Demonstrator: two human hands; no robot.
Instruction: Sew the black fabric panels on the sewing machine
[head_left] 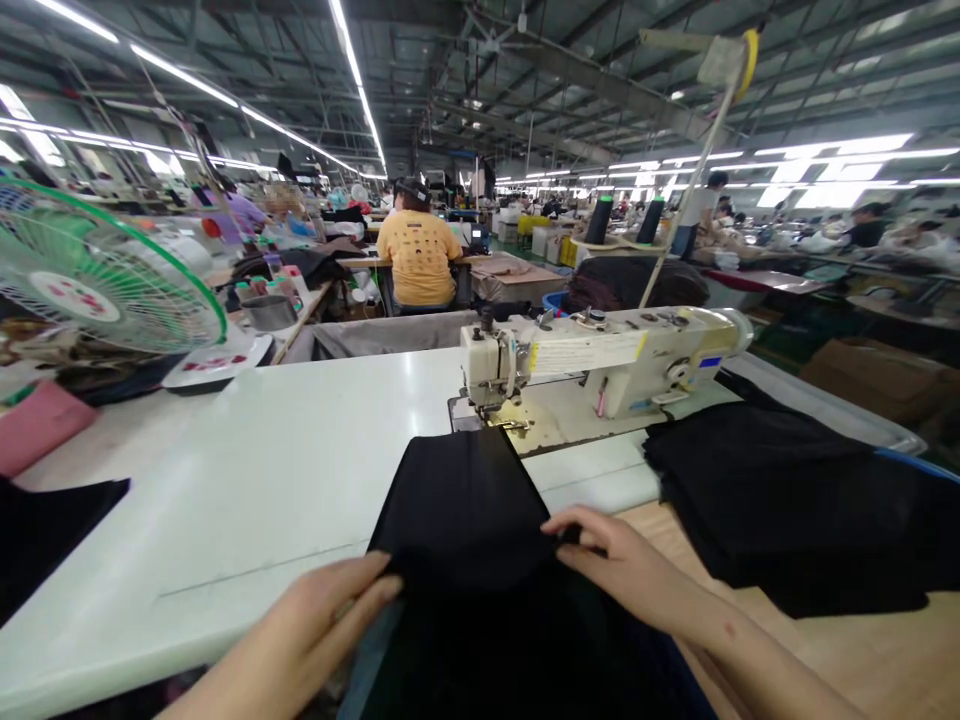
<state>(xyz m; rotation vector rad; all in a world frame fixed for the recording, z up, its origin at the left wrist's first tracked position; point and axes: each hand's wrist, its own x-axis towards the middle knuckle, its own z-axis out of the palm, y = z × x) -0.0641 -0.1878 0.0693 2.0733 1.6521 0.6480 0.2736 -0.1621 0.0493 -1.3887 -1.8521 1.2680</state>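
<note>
A black fabric piece (465, 500) lies over the front edge of the white sewing table (300, 450), its far end close to the needle area of a sewing machine (585, 360). My left hand (337, 605) pinches the cloth's left edge between thumb and fingers. On the opposite edge, my right hand (600, 545) has its thumb and fingertips closed on the same cloth. Below the hands the fabric drops toward my lap, where its dark folds merge and cannot be told apart.
Right of the machine lies a stack of black fabric (795, 500). More black cloth (52, 530) is at the far left, beneath a green-rimmed fan (97, 275). A thread stand with dark cones (600, 222) rises behind the machine. A person in a yellow shirt (418, 255) sits ahead.
</note>
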